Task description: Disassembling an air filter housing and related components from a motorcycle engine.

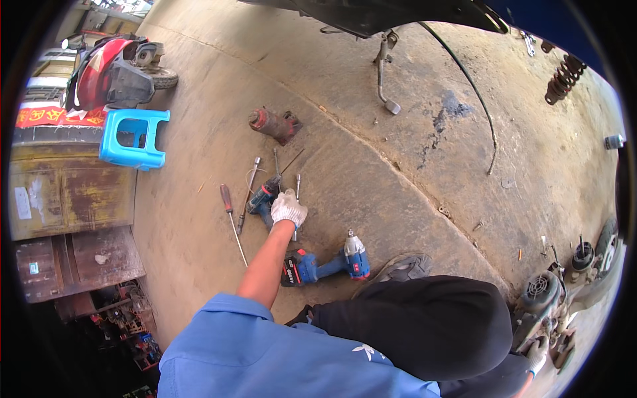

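Note:
My left hand (290, 207), in a white knit glove, reaches down among tools on the concrete floor. Its fingers curl closed; what they hold, if anything, is hidden. Just left of it lies a blue-and-black cordless drill (263, 199) with a long bit. A socket wrench (298, 189) runs past the glove's right side. Farther left are a long metal socket bar (249, 192) and a red-handled screwdriver (227, 199). A blue cordless impact wrench (355, 257) lies nearer my knee. My right hand (537, 353), also gloved, is low by a metal engine (541, 292), its fingers mostly hidden.
A red bottle jack (273, 125) stands beyond the tools. Left are a blue plastic stool (135, 139) and a red scooter (109, 73). A raised vehicle with a kickstand (383, 73) and hanging black cable (471, 79) is ahead. My shoe (401, 267) rests beside the impact wrench.

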Demonstrator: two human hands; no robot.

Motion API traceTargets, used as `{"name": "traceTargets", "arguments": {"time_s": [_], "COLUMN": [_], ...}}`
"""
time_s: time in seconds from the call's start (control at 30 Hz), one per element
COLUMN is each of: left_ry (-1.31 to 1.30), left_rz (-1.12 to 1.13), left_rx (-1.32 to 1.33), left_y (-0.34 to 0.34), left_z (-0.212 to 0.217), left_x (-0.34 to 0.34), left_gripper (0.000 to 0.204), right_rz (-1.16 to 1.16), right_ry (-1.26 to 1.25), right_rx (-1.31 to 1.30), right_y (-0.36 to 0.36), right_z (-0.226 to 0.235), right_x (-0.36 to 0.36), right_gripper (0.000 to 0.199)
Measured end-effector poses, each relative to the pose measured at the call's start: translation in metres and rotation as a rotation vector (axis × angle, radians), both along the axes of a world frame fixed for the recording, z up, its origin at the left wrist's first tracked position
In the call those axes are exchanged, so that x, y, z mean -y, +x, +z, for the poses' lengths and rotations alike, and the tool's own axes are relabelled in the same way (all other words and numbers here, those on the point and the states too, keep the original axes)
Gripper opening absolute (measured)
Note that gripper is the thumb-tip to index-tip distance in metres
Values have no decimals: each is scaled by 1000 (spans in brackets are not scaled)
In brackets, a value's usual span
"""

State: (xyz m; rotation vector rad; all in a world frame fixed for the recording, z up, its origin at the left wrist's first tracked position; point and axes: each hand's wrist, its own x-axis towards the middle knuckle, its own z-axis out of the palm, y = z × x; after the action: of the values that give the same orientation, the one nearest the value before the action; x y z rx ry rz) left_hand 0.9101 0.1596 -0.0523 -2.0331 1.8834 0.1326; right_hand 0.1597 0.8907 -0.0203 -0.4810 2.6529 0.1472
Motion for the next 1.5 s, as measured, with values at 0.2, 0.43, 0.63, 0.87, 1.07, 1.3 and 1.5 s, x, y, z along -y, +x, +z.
{"name": "traceTargets", "arguments": {"time_s": [0.2, 0.43, 0.63, 0.87, 1.07, 1.3, 1.5], "left_ry": [31, 621, 612, 836, 1205, 648, 237], "left_rz": [-207, 244, 389, -729, -444, -939, -224], "left_rx": [-270, -920, -1201, -1340, -1206, -892, -742], "left_y": [-13, -111, -75, -247, -278, -197, -44], "left_z": [-9, 82, 47, 67, -24, 22, 5], "left_x": [-16, -38, -76, -64, -58, -74, -16], "left_gripper": [35, 61, 53, 41, 52, 46, 46], "right_rz": [97, -32, 295, 768, 1091, 885, 621], "right_ry": [-5, 23, -370, -902, -359, -323, -313], "right_rx": [-103, 1, -292, 303, 499, 853, 532], "right_y": [16, 73, 83, 164, 236, 275, 246], "right_z": [64, 178, 206, 194, 74, 27, -15], "right_x": [41, 143, 281, 445, 540, 523, 532], "right_gripper": [24, 50, 29, 54, 34, 30, 36]}}
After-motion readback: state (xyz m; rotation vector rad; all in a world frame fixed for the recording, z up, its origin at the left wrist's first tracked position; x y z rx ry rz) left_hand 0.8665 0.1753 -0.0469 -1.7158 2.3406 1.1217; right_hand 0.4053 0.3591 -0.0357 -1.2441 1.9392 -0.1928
